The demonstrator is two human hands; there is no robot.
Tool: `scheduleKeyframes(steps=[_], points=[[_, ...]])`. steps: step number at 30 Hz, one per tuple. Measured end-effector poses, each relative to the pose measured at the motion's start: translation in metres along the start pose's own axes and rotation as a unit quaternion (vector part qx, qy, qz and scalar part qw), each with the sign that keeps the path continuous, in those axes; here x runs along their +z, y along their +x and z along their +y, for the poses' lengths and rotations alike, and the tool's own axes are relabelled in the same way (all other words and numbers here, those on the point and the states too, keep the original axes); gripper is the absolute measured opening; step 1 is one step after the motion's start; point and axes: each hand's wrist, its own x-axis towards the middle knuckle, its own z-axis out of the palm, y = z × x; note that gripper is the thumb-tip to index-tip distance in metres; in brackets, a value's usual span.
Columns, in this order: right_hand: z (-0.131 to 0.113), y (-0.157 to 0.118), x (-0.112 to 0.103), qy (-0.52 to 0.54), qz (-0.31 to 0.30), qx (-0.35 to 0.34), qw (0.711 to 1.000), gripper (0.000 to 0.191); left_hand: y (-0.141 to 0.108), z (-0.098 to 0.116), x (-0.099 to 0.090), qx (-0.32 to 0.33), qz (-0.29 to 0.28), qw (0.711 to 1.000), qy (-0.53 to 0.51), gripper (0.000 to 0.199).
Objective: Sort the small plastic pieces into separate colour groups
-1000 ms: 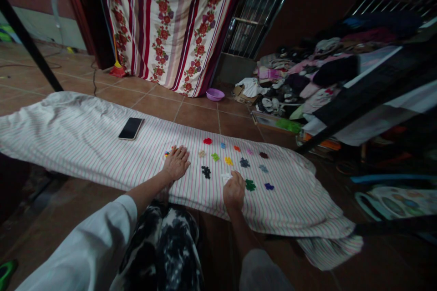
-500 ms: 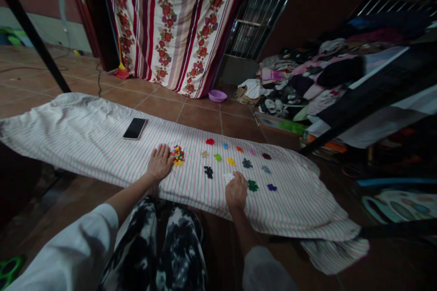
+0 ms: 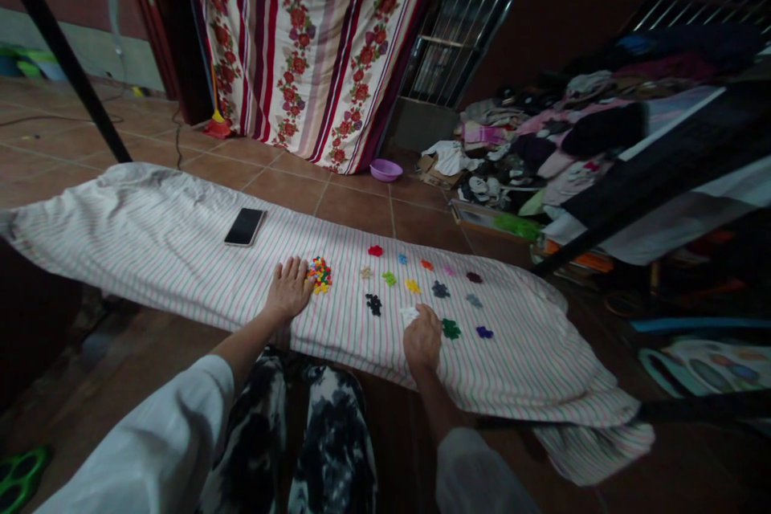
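My left hand (image 3: 290, 289) lies flat on the striped cloth (image 3: 181, 257), fingers stretched out, its fingertips at the edge of a mixed pile of small coloured pieces (image 3: 320, 276). My right hand (image 3: 422, 337) has curled fingers over a small white pile (image 3: 409, 314); whether a piece is between them is too small to see. Around it lie single-colour piles: black (image 3: 373, 304), dark green (image 3: 450, 328), yellow (image 3: 413, 286), dark grey (image 3: 440, 289) and purple (image 3: 484, 332). Farther back are red (image 3: 375, 250), blue (image 3: 402, 259), orange (image 3: 426, 265) and dark maroon (image 3: 474, 277) ones.
A phone (image 3: 245, 226) lies on the cloth to the left. Beyond the cloth are a purple basin (image 3: 385, 169) on the tiled floor, a flowered curtain (image 3: 313, 48) and a heap of clothes (image 3: 542, 136). Dark poles (image 3: 66, 48) slant up at both sides.
The view has shifted slightly, moving the cloth and piles a little to the right in the picture. Both hands keep nearly the same places beside their piles.
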Motion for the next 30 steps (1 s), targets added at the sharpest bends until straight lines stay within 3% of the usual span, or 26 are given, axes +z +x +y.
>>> scheduleKeyframes(steps=[5, 13, 19, 26, 30], points=[[0.002, 0.0, 0.0, -0.008, -0.01, 0.003, 1.0, 0.039, 0.0, 0.001, -0.003, -0.003, 0.001, 1.0, -0.016, 0.054], [0.001, 0.001, -0.001, 0.006, -0.018, 0.007, 1.0, 0.04, -0.01, -0.009, -0.006, 0.011, 0.076, 0.997, -0.022, 0.038], [0.0, 0.002, -0.002, 0.024, -0.013, 0.012, 1.0, 0.04, -0.018, -0.008, -0.004, 0.053, 0.09, 0.994, -0.036, 0.034], [-0.001, 0.0, -0.003, 0.048, 0.029, 0.019, 0.998, 0.04, -0.017, -0.007, -0.003, 0.043, 0.078, 0.995, -0.046, 0.033], [0.01, 0.002, -0.002, 0.084, 0.074, 0.036, 0.993, 0.037, -0.016, -0.006, -0.003, -0.004, 0.076, 0.995, -0.063, 0.033]])
